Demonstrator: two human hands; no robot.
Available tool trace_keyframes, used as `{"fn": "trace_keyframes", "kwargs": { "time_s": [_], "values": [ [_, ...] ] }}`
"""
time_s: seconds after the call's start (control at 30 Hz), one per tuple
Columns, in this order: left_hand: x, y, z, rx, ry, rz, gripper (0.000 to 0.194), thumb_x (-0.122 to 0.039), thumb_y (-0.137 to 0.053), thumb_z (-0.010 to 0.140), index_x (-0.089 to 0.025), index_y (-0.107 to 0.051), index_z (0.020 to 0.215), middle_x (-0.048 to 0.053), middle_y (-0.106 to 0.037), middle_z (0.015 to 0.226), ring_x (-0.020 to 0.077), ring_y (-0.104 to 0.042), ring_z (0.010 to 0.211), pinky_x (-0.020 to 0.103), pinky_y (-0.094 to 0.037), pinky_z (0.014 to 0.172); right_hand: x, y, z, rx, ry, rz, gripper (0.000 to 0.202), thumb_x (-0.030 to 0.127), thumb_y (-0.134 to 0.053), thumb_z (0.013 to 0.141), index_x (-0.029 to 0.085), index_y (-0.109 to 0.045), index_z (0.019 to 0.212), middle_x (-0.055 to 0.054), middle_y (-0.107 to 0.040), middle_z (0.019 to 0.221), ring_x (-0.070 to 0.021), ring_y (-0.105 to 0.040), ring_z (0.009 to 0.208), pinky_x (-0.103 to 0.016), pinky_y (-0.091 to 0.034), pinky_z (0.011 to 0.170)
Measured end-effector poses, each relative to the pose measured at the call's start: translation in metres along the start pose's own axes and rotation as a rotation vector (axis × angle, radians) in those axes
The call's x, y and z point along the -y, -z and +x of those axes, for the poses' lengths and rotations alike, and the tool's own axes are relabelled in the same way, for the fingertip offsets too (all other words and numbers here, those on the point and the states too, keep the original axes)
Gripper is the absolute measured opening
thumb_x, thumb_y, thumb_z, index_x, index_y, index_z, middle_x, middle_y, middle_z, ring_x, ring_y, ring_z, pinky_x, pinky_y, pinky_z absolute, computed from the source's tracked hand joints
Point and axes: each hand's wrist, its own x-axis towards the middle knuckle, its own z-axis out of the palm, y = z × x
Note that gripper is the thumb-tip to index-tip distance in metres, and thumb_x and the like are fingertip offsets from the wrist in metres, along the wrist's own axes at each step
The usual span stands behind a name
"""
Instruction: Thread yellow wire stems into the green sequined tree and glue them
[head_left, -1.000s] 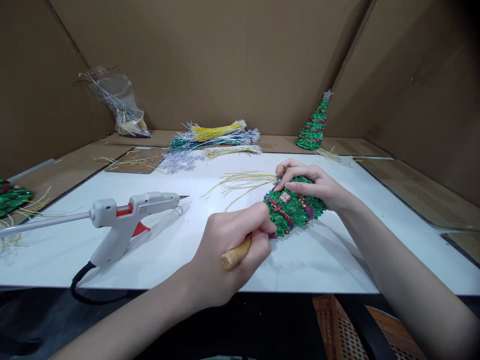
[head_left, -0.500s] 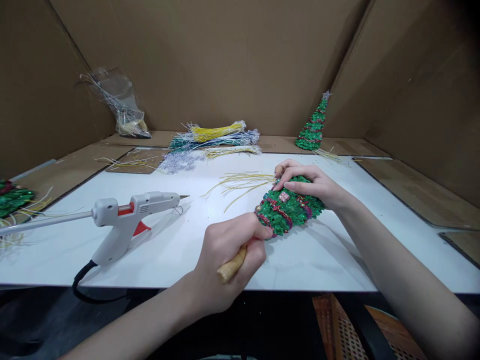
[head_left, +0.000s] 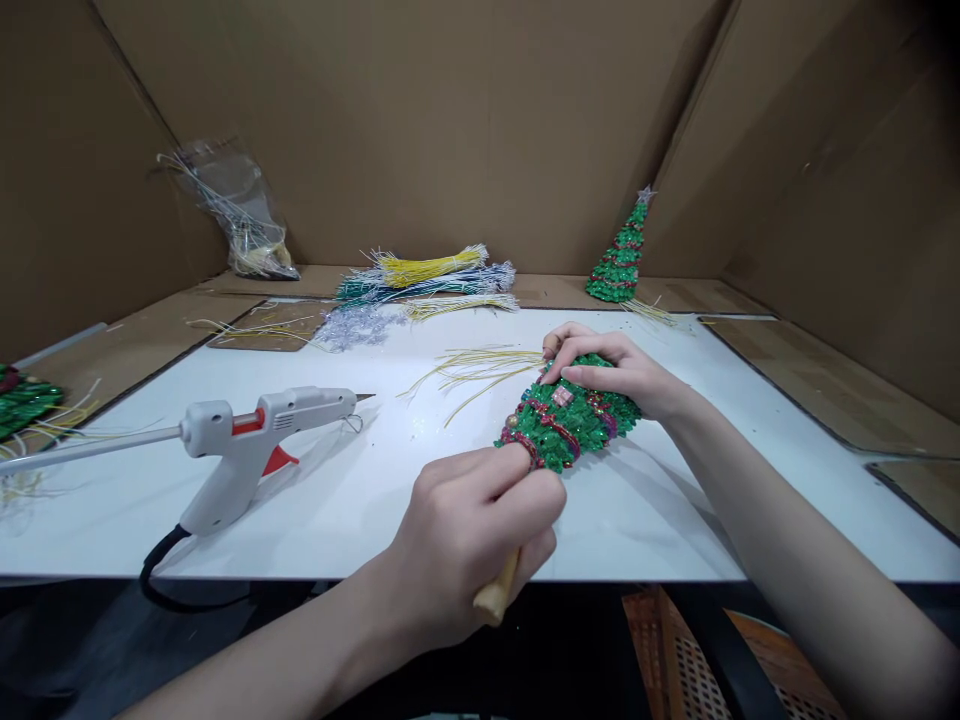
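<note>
A green glittery miniature Christmas tree [head_left: 570, 425] with red garlands and a pink gift ornament lies tilted over the white tabletop. My right hand [head_left: 607, 370] is closed around its upper right side. Thin yellow and white wires [head_left: 480, 370] trail leftward beside that hand. Closed in a fist at the tree's near left end, my left hand [head_left: 480, 520] grips a tool with a light wooden handle [head_left: 495, 590]; the tool's working end is hidden by the fingers and the tree.
A white hot glue gun [head_left: 255, 440] stands to the left, its nozzle facing right. Behind are wire bundles [head_left: 431, 270], clear star pieces [head_left: 360, 328], a plastic bag [head_left: 247, 215] and a second tree [head_left: 619, 255]. Another tree [head_left: 26, 400] shows at the left edge. Cardboard walls [head_left: 450, 120] enclose the table.
My left hand has shifted right and downward, turning slightly, with the wooden handle moving along. My right hand stays on the tree. The whole view has drifted slightly.
</note>
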Motion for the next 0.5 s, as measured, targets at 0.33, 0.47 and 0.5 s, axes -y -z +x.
{"fn": "trace_keyframes", "kwargs": {
  "time_s": [0.33, 0.47, 0.5],
  "values": [
    [0.0, 0.006, 0.003, 0.051, 0.111, -0.136, 0.018, -0.003, -0.043, 0.084, -0.017, -0.05, 0.076, -0.005, -0.039, 0.061, 0.0077, -0.033, 0.053, 0.021, -0.029, 0.05, 0.0, 0.0, 0.001, 0.001, -0.007, 0.012, 0.018, 0.037, -0.065, 0.084, 0.024, -0.076, 0.082, -0.006, -0.059, 0.094, -0.0235, -0.054, 0.099, -0.043, -0.04, 0.098],
    [0.008, 0.007, -0.006, 0.009, 0.391, -0.328, 0.014, -0.009, -0.044, 0.09, -0.019, -0.05, 0.082, -0.004, -0.048, 0.065, 0.0078, -0.041, 0.057, 0.02, -0.034, 0.053, 0.0, 0.0, 0.001, 0.001, -0.008, 0.02, 0.017, 0.036, -0.065, 0.085, 0.023, -0.076, 0.082, -0.006, -0.059, 0.093, -0.0234, -0.054, 0.1, -0.041, -0.039, 0.098],
    [0.009, 0.006, -0.01, -0.01, 0.458, -0.361, 0.014, -0.012, -0.044, 0.092, -0.019, -0.05, 0.082, -0.004, -0.049, 0.066, 0.0082, -0.042, 0.058, 0.02, -0.034, 0.053, 0.0, 0.0, 0.001, 0.001, -0.008, 0.021, 0.017, 0.035, -0.065, 0.085, 0.023, -0.076, 0.082, -0.006, -0.059, 0.093, -0.0234, -0.054, 0.1, -0.041, -0.039, 0.098]
  ]
}}
